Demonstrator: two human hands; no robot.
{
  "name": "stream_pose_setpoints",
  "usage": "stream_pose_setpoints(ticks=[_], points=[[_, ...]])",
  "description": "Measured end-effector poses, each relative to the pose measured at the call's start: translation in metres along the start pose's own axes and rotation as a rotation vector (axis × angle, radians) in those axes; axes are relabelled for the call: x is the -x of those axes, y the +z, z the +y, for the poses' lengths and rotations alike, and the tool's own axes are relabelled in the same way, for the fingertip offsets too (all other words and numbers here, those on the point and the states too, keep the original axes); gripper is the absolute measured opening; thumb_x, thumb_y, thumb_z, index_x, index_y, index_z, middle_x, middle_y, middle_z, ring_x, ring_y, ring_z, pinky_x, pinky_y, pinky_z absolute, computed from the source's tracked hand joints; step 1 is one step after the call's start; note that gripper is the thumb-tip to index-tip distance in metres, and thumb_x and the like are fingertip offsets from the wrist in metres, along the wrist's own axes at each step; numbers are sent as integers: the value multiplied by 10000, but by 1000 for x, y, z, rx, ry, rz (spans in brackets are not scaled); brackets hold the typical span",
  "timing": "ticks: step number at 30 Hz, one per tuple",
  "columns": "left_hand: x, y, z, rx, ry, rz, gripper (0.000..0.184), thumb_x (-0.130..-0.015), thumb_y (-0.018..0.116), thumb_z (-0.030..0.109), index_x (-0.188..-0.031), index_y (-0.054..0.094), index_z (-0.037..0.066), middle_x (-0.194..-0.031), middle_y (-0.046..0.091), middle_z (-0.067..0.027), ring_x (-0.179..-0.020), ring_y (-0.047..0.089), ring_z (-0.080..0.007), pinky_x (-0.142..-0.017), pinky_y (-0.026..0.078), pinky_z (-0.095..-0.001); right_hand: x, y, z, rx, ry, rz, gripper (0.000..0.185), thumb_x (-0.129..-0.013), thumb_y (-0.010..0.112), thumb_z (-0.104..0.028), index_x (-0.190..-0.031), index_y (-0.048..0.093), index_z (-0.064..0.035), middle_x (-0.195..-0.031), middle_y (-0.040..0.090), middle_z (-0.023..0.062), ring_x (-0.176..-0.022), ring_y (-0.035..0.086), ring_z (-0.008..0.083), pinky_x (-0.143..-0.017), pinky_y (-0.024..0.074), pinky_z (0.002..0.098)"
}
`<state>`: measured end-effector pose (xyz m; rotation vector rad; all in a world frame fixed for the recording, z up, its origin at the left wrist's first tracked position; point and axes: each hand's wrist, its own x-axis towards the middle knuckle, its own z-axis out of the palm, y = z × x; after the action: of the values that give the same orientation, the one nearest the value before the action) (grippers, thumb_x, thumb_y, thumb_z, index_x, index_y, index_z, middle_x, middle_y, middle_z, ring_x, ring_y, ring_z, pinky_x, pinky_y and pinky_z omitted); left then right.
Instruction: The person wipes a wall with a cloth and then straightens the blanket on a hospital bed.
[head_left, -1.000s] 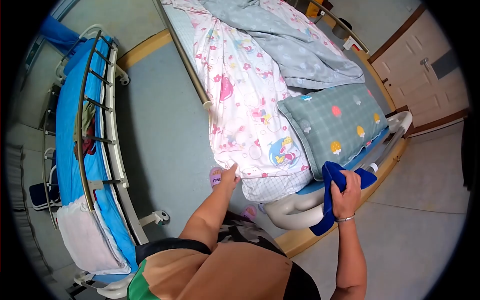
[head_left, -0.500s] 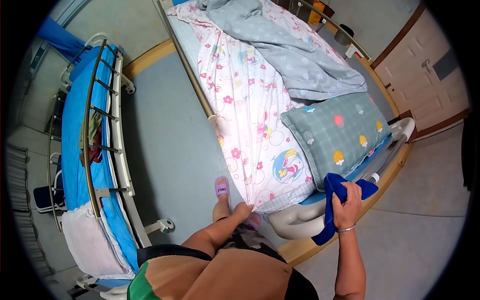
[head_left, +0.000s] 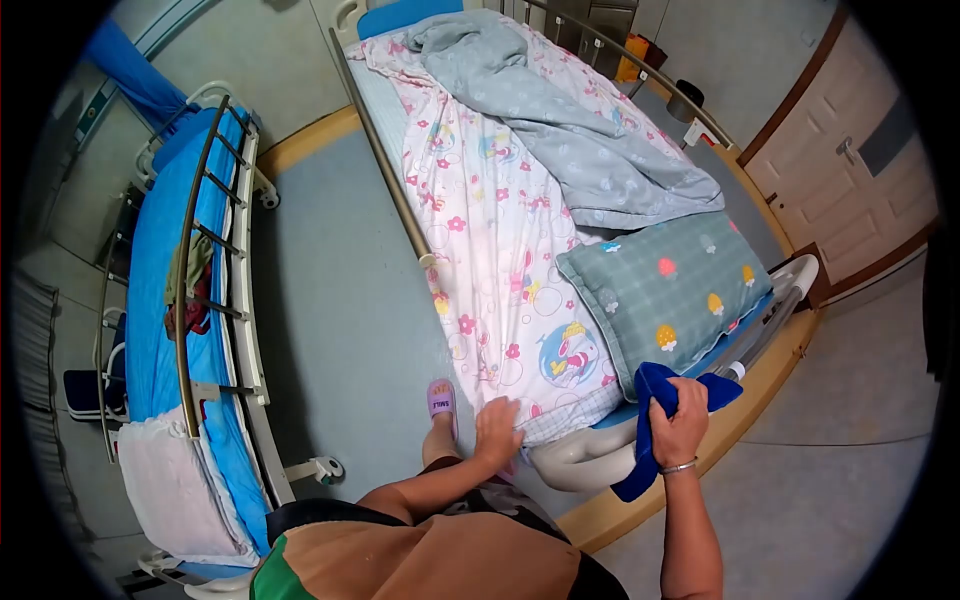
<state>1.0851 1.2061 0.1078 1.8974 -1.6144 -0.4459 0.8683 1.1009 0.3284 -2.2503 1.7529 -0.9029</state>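
My right hand (head_left: 680, 418) is closed round a dark blue cloth (head_left: 646, 440) at the bed's head end, and part of the cloth drapes over the pale curved end of the headboard (head_left: 572, 462). At the near corner of the mattress, my left hand (head_left: 497, 434) is open, its fingers stretched against the edge of a white sheet (head_left: 490, 260) with pink cartoon prints. A green checked pillow (head_left: 680, 285) lies at the head of this bed. Farther off, a crumpled grey quilt (head_left: 590, 150) is spread across the sheet.
A metal side rail (head_left: 385, 160) runs along the bed's left side. Across the grey floor (head_left: 330, 300) stands a second bed with a blue cover (head_left: 160, 320) and its own rail. A wheel (head_left: 328, 470) juts from that bed's corner. There is a door (head_left: 840, 150) at the right.
My left hand has let go of the pinched sheet and opened at the mattress corner; the sheet's taut folds have slackened. My right hand has shifted slightly left and down with the cloth.
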Motion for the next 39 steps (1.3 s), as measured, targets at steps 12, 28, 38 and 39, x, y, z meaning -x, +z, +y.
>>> stream_pose_setpoints(ticks=[12,28,38,39], points=[[78,-16,-111,-53,-2,-1127,339,-772,539,323,-961,615,51,-934,613,-196,-897,590,-330,-788,449,-410,4,3,5,-3,3,48,267,-623,636,-117,-864,570,-24,-860,570,145,-861,512,325,-790,413,388],[73,-73,-173,-168,-182,-898,329,-792,556,303,-1028,598,78,-964,615,-167,-899,588,-317,-798,454,-376,8,4,8,1,-38,38,275,-632,646,-122,-876,569,-22,-840,558,142,-851,498,332,-789,399,398],[33,-93,-222,-127,-269,-934,370,-815,525,345,-1109,571,125,-1043,592,-167,-981,560,-319,-867,422,-386,-42,70,-112,-609,207,-218,279,-745,612,-93,-995,541,8,-881,571,118,-823,550,208,-773,426,303],[23,-106,-229,-111,-280,-928,370,-815,525,345,-1109,571,125,-1043,592,-167,-981,560,-319,-867,422,-386,-58,90,-133,-639,193,-230,281,-749,612,-95,-999,538,8,-883,567,116,-826,549,210,-773,426,303]])
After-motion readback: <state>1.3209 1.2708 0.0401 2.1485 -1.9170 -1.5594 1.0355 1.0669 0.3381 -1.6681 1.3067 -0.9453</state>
